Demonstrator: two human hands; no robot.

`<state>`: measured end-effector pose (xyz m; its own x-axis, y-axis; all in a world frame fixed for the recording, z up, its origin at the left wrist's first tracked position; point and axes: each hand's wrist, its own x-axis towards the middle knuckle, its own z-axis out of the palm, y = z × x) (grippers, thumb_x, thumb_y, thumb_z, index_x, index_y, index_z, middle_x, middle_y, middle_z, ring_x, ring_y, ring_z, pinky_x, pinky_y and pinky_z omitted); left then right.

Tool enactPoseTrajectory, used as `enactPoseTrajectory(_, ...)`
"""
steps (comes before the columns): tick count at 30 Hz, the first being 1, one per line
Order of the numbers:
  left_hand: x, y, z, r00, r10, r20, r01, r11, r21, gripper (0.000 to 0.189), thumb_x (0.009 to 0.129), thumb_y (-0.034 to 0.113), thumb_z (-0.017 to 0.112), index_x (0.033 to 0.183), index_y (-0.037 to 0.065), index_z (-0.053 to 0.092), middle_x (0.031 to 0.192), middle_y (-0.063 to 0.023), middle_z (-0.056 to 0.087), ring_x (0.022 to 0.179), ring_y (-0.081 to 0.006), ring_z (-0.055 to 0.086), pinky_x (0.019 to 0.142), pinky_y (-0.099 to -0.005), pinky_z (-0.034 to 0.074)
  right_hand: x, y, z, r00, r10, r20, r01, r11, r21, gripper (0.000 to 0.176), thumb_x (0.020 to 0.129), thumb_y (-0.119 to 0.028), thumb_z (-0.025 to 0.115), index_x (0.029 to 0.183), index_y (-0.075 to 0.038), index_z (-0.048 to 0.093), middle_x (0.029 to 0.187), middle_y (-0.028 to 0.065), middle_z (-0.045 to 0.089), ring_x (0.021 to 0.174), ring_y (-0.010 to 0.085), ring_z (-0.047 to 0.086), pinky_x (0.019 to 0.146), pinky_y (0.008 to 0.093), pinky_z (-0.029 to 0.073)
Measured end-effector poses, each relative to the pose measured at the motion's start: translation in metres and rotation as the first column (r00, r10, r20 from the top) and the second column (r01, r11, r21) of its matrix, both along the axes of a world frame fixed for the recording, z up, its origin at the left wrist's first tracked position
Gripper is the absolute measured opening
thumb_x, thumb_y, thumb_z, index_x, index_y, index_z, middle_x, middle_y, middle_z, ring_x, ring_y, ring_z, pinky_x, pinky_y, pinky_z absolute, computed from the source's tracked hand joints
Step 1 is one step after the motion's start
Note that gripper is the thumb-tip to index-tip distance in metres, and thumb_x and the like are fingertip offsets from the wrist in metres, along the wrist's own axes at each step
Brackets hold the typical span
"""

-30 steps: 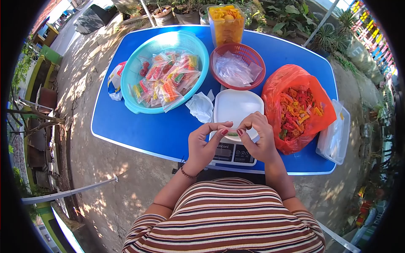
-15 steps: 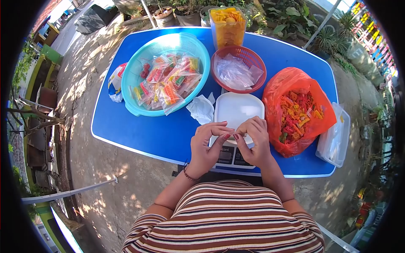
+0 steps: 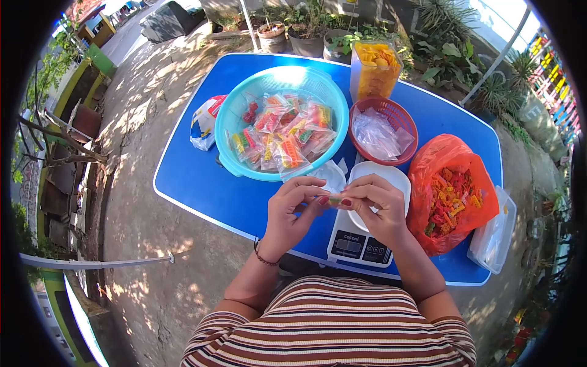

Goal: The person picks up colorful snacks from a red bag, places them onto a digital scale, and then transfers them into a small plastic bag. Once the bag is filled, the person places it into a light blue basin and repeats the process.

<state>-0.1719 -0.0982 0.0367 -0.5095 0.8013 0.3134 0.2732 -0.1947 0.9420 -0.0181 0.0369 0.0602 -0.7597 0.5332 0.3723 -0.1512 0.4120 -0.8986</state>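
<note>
My left hand [image 3: 293,211] and my right hand [image 3: 378,208] meet in front of me, thumbs and forefingers pinching the two ends of a small plastic packet [image 3: 335,199]. Its contents are mostly hidden by my fingers. Behind and below my right hand is a kitchen scale [image 3: 358,248] with a white tray [image 3: 394,177] on top. A turquoise basin [image 3: 223,150] at the left holds several filled clear packets [image 3: 287,131]. To the right, an orange plastic bag [image 3: 440,153] lies open around small red, orange and yellow pieces [image 3: 452,199].
Clear bags [image 3: 382,136] fill a red basket [image 3: 358,110] behind the scale. A tall container [image 3: 376,73] of yellow-orange pieces stands beyond it. A clear plastic box [image 3: 498,235] is at the right edge of the blue table [image 3: 208,196]; crumpled white plastic [image 3: 330,176] lies near the basin.
The view has shifted, so the table appears lower and further right. My hands have moved left off the scale's front, still pinched together, and the packet between them shows more clearly.
</note>
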Motion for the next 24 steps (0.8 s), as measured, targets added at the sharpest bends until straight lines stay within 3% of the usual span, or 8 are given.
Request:
enactPoseTrajectory(3,-0.023,-0.003,0.008,0.969,0.141,-0.204,-0.127,0.988,0.083,0.013,0.092,-0.002,0.068,0.104,-0.002,0.068,0.121,-0.0152,0.065,0.097,-0.0165,0.071,0.071,-0.0239,0.058,-0.036,0.001,0.012,0.993,-0.034,-0.11,0.074,0.924,0.376,0.017,0.084,0.008,0.071,0.098,0.0,0.075,0.103,0.0126,0.068,0.089,0.0204,0.072,0.071,0.0295,0.059)
enactPoseTrajectory(7,-0.046,-0.004,-0.001,0.847,0.254,-0.467,-0.261,0.964,0.051,0.021,0.09,0.001,0.07,0.11,0.001,0.067,0.123,-0.0179,0.064,0.112,-0.0294,0.067,0.088,-0.0363,0.056,-0.08,0.004,-0.013,0.995,0.011,-0.102,0.037,0.889,0.456,0.018,0.087,0.002,0.07,0.104,-0.002,0.074,0.111,0.0163,0.068,0.097,0.0303,0.07,0.08,0.0365,0.058)
enactPoseTrajectory(8,-0.051,-0.006,-0.003,0.788,0.245,-0.565,-0.291,0.957,0.009,0.024,0.089,0.003,0.07,0.113,0.002,0.066,0.124,-0.0182,0.064,0.116,-0.0326,0.066,0.094,-0.04,0.054,-0.085,0.004,-0.02,0.999,0.048,0.014,-0.049,0.905,0.422,0.029,0.085,0.0,0.07,0.113,-0.004,0.072,0.124,0.017,0.066,0.112,0.0323,0.066,0.093,0.0415,0.053)
enactPoseTrajectory(11,-0.056,-0.012,-0.014,0.575,0.248,-0.78,-0.443,0.896,-0.041,0.03,0.09,0.011,0.07,0.118,0.006,0.064,0.128,-0.0166,0.062,0.125,-0.0366,0.058,0.108,-0.0478,0.041,-0.096,0.001,-0.027,0.979,0.008,0.203,-0.139,0.754,0.642,0.036,0.089,-0.007,0.065,0.125,-0.008,0.067,0.136,0.0162,0.059,0.126,0.0333,0.057,0.108,0.0506,0.042)
enactPoseTrajectory(12,-0.057,-0.011,-0.018,0.601,0.301,-0.74,-0.459,0.888,-0.011,0.03,0.09,0.012,0.069,0.119,0.006,0.063,0.129,-0.0151,0.061,0.126,-0.0355,0.057,0.109,-0.0478,0.039,-0.1,0.003,-0.03,0.946,0.016,0.324,-0.231,0.735,0.638,0.039,0.093,-0.015,0.06,0.133,-0.01,0.062,0.145,0.0134,0.054,0.135,0.033,0.05,0.114,0.0556,0.032)
enactPoseTrajectory(14,-0.058,-0.009,-0.023,0.647,0.398,-0.65,-0.492,0.87,0.043,0.032,0.091,0.014,0.066,0.121,0.007,0.061,0.133,-0.0122,0.06,0.128,-0.0335,0.055,0.111,-0.0479,0.036,-0.107,0.004,-0.031,0.924,-0.049,0.379,-0.253,0.665,0.702,0.039,0.095,-0.019,0.057,0.133,-0.01,0.061,0.147,0.0119,0.053,0.136,0.0331,0.049,0.113,0.0579,0.031)
enactPoseTrajectory(20,-0.073,0.0,-0.011,0.66,0.173,-0.731,-0.472,0.853,-0.224,0.033,0.086,0.011,0.06,0.118,0.006,0.062,0.134,-0.011,0.059,0.117,-0.0325,0.059,0.099,-0.0456,0.044,-0.141,0.018,-0.029,0.817,-0.157,0.555,-0.365,0.604,0.709,0.045,0.095,-0.028,0.05,0.135,-0.01,0.059,0.154,0.009,0.045,0.135,0.0344,0.049,0.108,0.0656,0.031)
enactPoseTrajectory(24,-0.078,0.014,-0.014,0.549,0.226,-0.805,-0.58,0.796,-0.172,0.04,0.086,0.014,0.06,0.125,0.009,0.063,0.134,-0.011,0.059,0.114,-0.0316,0.061,0.092,-0.0459,0.045,-0.156,0.024,-0.036,0.799,-0.213,0.563,-0.337,0.617,0.712,0.048,0.092,-0.028,0.053,0.136,-0.01,0.058,0.156,0.0092,0.043,0.131,0.0329,0.051,0.104,0.0659,0.034)
